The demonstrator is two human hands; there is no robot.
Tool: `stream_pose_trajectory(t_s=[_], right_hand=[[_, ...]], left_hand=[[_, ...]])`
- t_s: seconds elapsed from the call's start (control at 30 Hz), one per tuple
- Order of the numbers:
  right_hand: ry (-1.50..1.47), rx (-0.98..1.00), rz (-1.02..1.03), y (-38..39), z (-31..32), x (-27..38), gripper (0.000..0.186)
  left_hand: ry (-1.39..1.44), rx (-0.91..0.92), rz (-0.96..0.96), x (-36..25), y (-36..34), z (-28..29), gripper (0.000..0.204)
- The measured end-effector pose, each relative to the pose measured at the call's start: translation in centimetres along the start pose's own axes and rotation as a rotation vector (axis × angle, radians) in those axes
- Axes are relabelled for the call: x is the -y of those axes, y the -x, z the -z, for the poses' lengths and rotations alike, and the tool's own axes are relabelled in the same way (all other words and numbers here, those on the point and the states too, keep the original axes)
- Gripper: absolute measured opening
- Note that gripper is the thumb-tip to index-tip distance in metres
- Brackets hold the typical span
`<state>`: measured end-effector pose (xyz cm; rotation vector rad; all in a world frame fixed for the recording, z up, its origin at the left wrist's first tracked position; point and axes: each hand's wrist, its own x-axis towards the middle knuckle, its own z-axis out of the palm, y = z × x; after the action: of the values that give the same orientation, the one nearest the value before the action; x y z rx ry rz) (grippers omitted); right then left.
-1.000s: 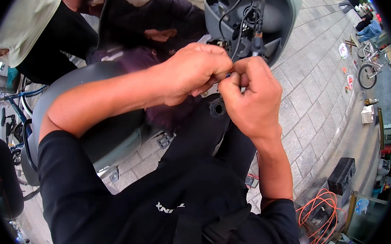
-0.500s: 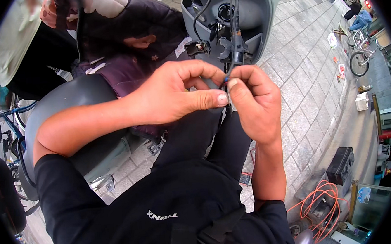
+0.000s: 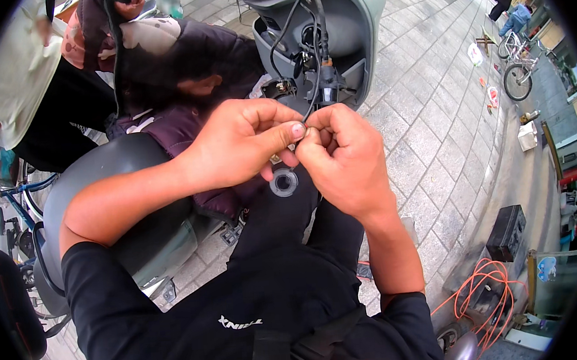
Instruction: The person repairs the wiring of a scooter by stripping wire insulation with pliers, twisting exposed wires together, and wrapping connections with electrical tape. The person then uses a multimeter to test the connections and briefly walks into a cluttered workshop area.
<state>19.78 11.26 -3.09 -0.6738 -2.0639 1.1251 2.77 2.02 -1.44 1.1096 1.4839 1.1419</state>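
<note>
In front of my lap both hands meet, fingers closed in a pinch on the lower end of a thin black cable (image 3: 313, 92). My left hand (image 3: 236, 143) has its thumb and forefinger pressed together there. My right hand (image 3: 346, 157) pinches right beside it, fingertips almost touching. The cable comes down from the handlebar area of a grey-green scooter (image 3: 368, 20); its end is hidden by my fingers. Just below the left fingers shows a ring-shaped tape roll (image 3: 284, 182), in front of my dark trousers; whether it hangs or rests there I cannot tell.
The scooter's black seat (image 3: 111, 172) lies under my left arm, with a dark quilted cover (image 3: 207, 65) ahead of it. A person in a light top (image 3: 17, 78) stands at left. At right are an orange cable (image 3: 487, 293), a black case (image 3: 506, 233) and a parked bicycle (image 3: 518, 73).
Both hands have shifted left in the picture, still pinching together. The tape roll has come into view below the left fingers. The blue and red wire bits between the fingertips no longer show.
</note>
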Motion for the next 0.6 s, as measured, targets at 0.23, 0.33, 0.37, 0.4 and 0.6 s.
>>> stream_pose_trajectory(t_s=[0.23, 0.33, 0.37, 0.4, 0.6], right_hand=[[0.085, -0.224, 0.140, 0.0, -1.6, -1.0, 0.013], [-0.388, -0.089, -0.017, 0.1, -2.2, -2.4, 0.011], [-0.621, -0.022, -0.084, -0.2, -2.2, -3.4, 0.011], [-0.676, 0.058, -0.163, -0.7, -2.0, -3.9, 0.010], [-1.251, 0.304, -0.355, -2.1, -2.7, -5.7, 0.008]], left_hand=[[-0.641, -0.051, -0.641, 0.2, -1.0, 1.0, 0.014], [-0.468, 0.069, -0.475, 0.4, -0.7, 1.4, 0.016], [-0.209, 0.113, -0.227, -0.4, -0.6, 0.9, 0.015], [-0.152, 0.133, -0.125, -0.5, -0.9, 1.3, 0.016], [-0.036, 0.213, 0.049, -1.1, -1.6, 2.8, 0.020]])
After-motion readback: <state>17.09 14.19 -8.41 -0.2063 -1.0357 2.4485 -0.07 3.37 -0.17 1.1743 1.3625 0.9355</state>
